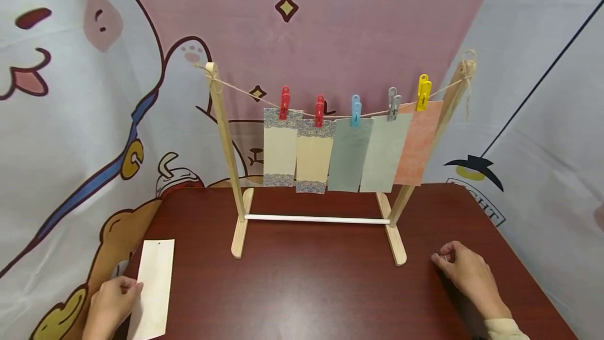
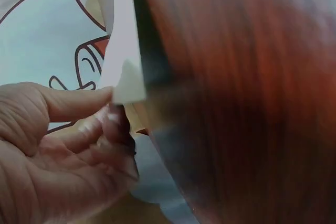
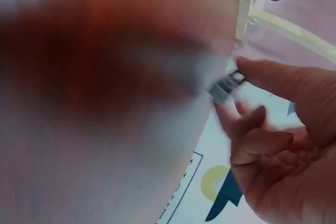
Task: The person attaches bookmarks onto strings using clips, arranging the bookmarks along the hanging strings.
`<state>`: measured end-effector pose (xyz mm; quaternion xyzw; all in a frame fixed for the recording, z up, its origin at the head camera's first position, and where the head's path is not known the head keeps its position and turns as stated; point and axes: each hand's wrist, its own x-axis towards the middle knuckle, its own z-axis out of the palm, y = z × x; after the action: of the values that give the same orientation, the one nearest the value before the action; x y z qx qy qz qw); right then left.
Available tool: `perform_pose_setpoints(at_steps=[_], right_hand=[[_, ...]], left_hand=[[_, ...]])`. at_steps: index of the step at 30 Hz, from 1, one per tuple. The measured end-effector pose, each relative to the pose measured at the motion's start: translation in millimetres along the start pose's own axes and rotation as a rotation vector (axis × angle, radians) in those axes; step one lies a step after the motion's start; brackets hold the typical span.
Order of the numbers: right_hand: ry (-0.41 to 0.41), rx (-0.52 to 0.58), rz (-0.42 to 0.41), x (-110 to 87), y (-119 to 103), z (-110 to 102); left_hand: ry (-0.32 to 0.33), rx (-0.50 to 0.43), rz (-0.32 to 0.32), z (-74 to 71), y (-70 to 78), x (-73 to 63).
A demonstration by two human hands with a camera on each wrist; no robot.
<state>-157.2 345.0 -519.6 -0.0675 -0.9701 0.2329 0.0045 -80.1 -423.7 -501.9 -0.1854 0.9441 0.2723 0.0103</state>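
At the table's left edge my left hand (image 1: pixel 110 303) pinches the long side of a cream paper strip (image 1: pixel 153 287), which has a small hole near its top end. In the left wrist view, thumb and fingers grip a corner of the strip (image 2: pixel 128 80). Over the right side of the table, my right hand (image 1: pixel 469 274) holds a small grey clip (image 3: pixel 227 86) between thumb and fingertips; the clip is blurred and partly hidden by the fingers. Between the hands stands a wooden frame (image 1: pixel 226 146) with a string (image 1: pixel 247 92) tied across its posts.
Several paper strips hang from the string: two patterned (image 1: pixel 279 151), a dark green (image 1: pixel 350 156), a pale green (image 1: pixel 384 153) and an orange (image 1: pixel 417 146). Red (image 1: pixel 284 103), blue (image 1: pixel 356 110), grey (image 1: pixel 394 104) and yellow (image 1: pixel 423 92) clothespins hold them. A white rod (image 1: pixel 316 219) joins the feet.
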Motion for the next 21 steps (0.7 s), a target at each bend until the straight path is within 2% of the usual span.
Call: perform_pose_setpoints(at_steps=[5, 9, 12, 16, 18, 21], right_hand=[[0.224, 0.015, -0.084, -2.2, -9, 3], [0.334, 0.056, -0.160, -5.5, -24, 2], [0.422, 0.095, -0.227, -6.3, -39, 1], [0.551, 0.163, -0.305, -4.5, -62, 2], [0.582, 0.202, -0.319, -3.5, -73, 1], [0.589, 0.258, -0.317, -2.0, -88, -1]], left_hand=[[0.092, -0.108, -0.015, 0.2, 11.6, -3.0], [0.170, -0.254, -0.035, 1.3, 22.9, -6.6], [0.238, -0.351, 0.023, 2.8, 31.5, -9.3], [0.346, -0.425, 0.146, 3.3, 46.5, -9.9], [0.388, -0.457, 0.188, 1.5, 55.7, -8.6], [0.402, -0.517, 0.227, 0.3, 67.6, -7.8]])
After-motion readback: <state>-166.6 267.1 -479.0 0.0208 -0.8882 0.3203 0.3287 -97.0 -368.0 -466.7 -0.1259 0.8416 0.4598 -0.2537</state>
